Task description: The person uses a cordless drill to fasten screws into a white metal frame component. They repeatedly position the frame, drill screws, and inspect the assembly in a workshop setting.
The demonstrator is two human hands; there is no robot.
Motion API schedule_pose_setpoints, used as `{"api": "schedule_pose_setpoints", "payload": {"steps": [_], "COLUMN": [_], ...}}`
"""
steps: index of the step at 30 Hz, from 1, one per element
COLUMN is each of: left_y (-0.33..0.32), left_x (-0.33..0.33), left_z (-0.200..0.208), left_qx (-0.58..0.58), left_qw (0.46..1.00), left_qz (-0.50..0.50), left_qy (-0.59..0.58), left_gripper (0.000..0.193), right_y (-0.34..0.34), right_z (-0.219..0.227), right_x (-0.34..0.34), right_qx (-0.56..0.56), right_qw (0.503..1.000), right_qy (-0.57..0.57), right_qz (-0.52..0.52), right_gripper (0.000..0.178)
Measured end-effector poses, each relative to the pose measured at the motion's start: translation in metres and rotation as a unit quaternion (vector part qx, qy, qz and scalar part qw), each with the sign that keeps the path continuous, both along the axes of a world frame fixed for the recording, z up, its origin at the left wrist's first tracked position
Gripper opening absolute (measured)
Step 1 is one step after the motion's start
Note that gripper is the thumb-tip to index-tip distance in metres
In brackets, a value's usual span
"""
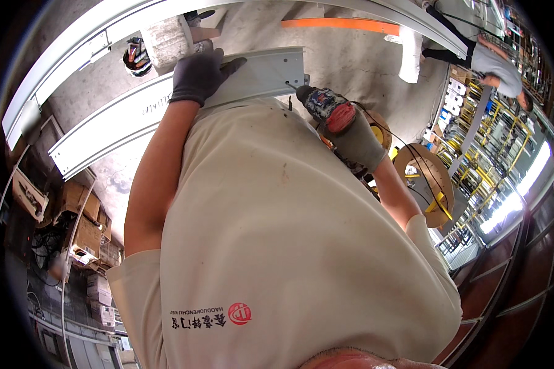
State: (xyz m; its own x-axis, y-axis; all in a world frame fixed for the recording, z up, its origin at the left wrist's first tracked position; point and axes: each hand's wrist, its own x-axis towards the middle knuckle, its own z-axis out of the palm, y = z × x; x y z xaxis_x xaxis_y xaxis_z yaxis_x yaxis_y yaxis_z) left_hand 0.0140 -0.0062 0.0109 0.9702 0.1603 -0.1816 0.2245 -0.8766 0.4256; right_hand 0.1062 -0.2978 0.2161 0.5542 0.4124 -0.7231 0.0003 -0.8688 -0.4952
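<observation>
A long light-grey metal profile [261,72] lies slantwise in front of my body, with small holes near its right end and dark lettering on its left part. My left hand [198,75], in a dark grey glove, grips the profile, its thumb stretched along the face and its other fingers toward the far edge. My right hand [361,146], also gloved, is wrapped around the handle of a red and black power drill [327,108]. The drill points left, and its thin bit reaches a hole near the profile's right end. Part of the drill's grip is hidden by my hand.
Beyond the profile lie an orange bar [341,25] and a white wrapped roll [410,55]. A container of tools [136,58] stands far left. Cardboard boxes [86,237] are stacked at left. A round wooden spool [438,184] stands at right; another person [498,64] is farther off.
</observation>
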Motion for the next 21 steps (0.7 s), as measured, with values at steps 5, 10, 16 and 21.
{"api": "schedule_pose_setpoints", "payload": {"steps": [5,10,16,21], "left_y": [0.000,-0.005,0.003,0.008], "left_x": [0.001,-0.007,-0.001,-0.001], "left_z": [0.003,-0.033,0.010,0.009], "left_qx": [-0.024,-0.039,-0.064,-0.092], "left_qw": [0.999,0.998,0.998,0.995], "left_qz": [0.002,0.016,0.014,0.011], "left_qy": [0.023,-0.053,0.025,-0.025], "left_gripper": [0.064,0.066,0.065,0.065], "right_y": [-0.008,0.002,0.078,0.167], "right_z": [0.000,0.023,0.028,-0.016], "right_x": [0.002,0.016,0.034,0.053], "right_qx": [0.029,0.116,0.257,0.441], "right_qw": [0.999,0.992,0.959,0.894], "right_qy": [-0.002,0.044,-0.117,-0.077], "right_qz": [-0.024,-0.036,0.040,-0.009], "right_gripper": [0.042,0.041,0.054,0.036]}}
